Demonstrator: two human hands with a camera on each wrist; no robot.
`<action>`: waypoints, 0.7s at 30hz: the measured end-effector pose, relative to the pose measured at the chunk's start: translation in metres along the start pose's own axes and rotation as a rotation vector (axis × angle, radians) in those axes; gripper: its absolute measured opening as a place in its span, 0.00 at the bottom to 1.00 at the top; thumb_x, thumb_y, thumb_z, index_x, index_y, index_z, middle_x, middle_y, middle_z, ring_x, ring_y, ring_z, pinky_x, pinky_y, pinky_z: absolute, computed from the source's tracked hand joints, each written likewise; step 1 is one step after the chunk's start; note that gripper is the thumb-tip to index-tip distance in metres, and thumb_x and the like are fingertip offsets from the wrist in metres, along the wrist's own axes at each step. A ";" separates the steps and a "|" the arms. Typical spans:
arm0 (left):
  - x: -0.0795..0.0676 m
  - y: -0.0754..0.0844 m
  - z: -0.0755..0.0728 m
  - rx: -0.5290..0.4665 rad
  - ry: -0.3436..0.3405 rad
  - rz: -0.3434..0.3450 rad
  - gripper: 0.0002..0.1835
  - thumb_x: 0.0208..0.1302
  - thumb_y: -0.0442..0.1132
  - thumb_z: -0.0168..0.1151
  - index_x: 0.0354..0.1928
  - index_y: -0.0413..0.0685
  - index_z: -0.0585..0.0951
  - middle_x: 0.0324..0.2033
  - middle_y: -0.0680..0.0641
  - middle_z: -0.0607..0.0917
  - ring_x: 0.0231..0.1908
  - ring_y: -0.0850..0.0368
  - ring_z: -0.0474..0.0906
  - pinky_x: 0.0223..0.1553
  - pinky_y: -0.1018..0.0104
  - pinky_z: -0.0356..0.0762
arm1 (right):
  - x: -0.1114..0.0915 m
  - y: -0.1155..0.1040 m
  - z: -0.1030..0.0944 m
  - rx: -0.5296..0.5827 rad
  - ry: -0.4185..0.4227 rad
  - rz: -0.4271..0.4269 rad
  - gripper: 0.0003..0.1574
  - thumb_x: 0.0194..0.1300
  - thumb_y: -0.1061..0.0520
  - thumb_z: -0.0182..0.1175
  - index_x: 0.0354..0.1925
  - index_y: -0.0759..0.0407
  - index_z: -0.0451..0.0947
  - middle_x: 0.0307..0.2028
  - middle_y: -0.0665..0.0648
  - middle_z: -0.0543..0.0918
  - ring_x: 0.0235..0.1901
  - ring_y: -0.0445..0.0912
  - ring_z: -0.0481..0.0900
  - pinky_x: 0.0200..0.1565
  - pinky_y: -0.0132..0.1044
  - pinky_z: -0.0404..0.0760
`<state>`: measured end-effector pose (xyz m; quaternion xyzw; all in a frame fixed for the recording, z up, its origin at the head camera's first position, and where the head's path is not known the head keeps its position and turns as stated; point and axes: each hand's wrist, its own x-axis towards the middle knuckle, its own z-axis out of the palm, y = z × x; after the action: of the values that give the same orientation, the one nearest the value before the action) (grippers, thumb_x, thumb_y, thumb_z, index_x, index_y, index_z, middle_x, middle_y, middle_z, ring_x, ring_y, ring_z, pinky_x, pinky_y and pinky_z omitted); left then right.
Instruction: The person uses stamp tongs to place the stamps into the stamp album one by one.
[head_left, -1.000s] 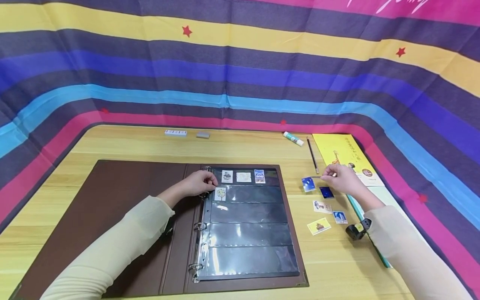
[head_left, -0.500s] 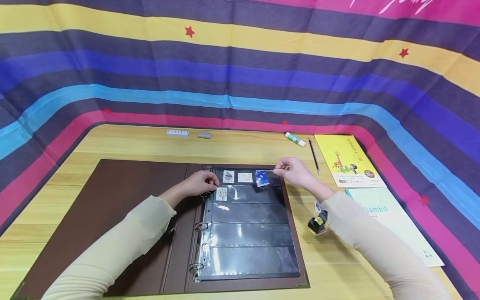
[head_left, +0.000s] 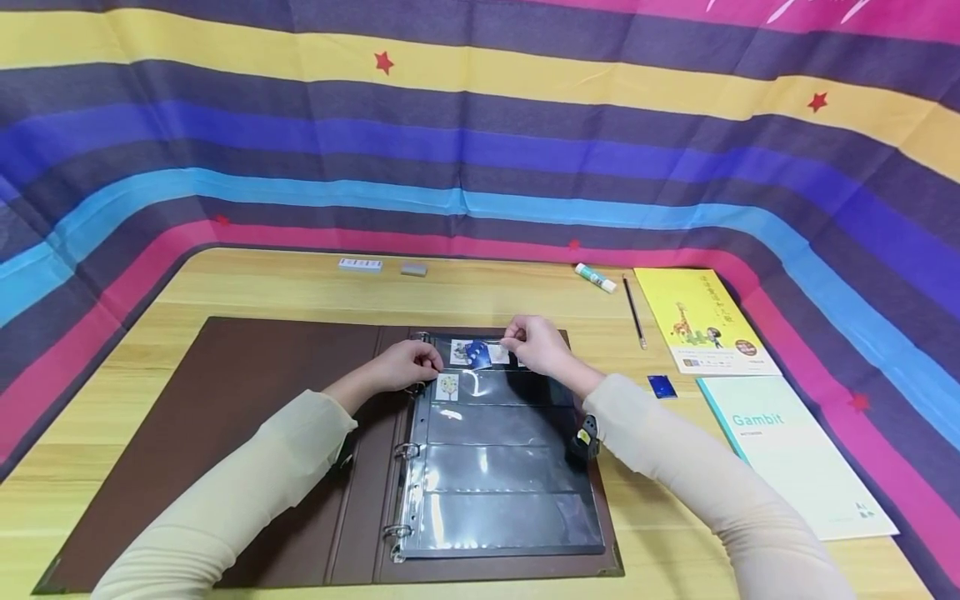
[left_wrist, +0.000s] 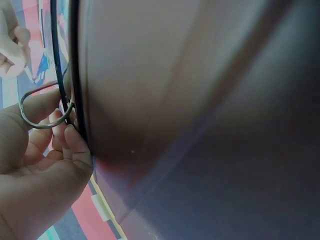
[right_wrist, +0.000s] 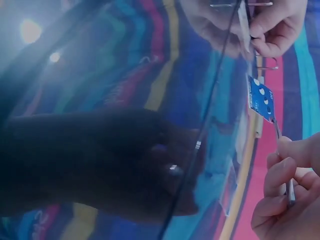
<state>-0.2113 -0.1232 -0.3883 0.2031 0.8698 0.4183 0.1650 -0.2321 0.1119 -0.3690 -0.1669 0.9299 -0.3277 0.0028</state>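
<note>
My right hand (head_left: 536, 344) grips tweezers (right_wrist: 278, 131), whose tips hold a blue stamp (head_left: 477, 355) with white spots. The stamp hangs tilted over the top row of the black pocket page (head_left: 498, 425) in a brown ring binder (head_left: 292, 417). It partly covers a figure stamp (head_left: 456, 353) and a pale stamp (head_left: 498, 354) in that row; my right hand hides most of a third. My left hand (head_left: 408, 365) pinches the page's left edge by the upper ring (left_wrist: 37, 125). Beside its fingertips, a tree stamp (head_left: 447, 387) sits in the second row.
A dark blue stamp (head_left: 662, 386) lies on the table right of the binder. Farther right are a yellow book (head_left: 705, 321) and a Gambit notebook (head_left: 798, 458). A pencil (head_left: 634, 312), glue stick (head_left: 596, 277), eraser (head_left: 414, 269) and white box (head_left: 360, 265) lie behind.
My right hand has carried the blue stamp in the tweezers leftward from the table to above the page's top row. My left hand has stayed at the page's left edge.
</note>
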 end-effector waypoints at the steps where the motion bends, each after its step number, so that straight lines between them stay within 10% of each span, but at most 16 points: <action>1: 0.000 0.000 0.000 -0.002 0.001 -0.003 0.03 0.52 0.30 0.53 0.30 0.41 0.74 0.20 0.49 0.69 0.23 0.57 0.65 0.28 0.67 0.64 | 0.000 0.000 0.001 -0.005 -0.009 0.002 0.06 0.51 0.58 0.57 0.21 0.56 0.71 0.18 0.49 0.72 0.18 0.41 0.67 0.23 0.32 0.65; 21: 0.000 0.001 0.000 -0.003 -0.005 -0.016 0.03 0.53 0.30 0.52 0.30 0.41 0.74 0.20 0.49 0.69 0.23 0.56 0.65 0.27 0.67 0.64 | -0.015 0.006 -0.001 -0.042 -0.134 -0.119 0.05 0.49 0.59 0.59 0.20 0.55 0.72 0.18 0.47 0.73 0.19 0.40 0.68 0.25 0.33 0.67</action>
<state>-0.2109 -0.1229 -0.3878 0.1970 0.8703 0.4179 0.1708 -0.2203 0.1211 -0.3737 -0.2434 0.9228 -0.2956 0.0418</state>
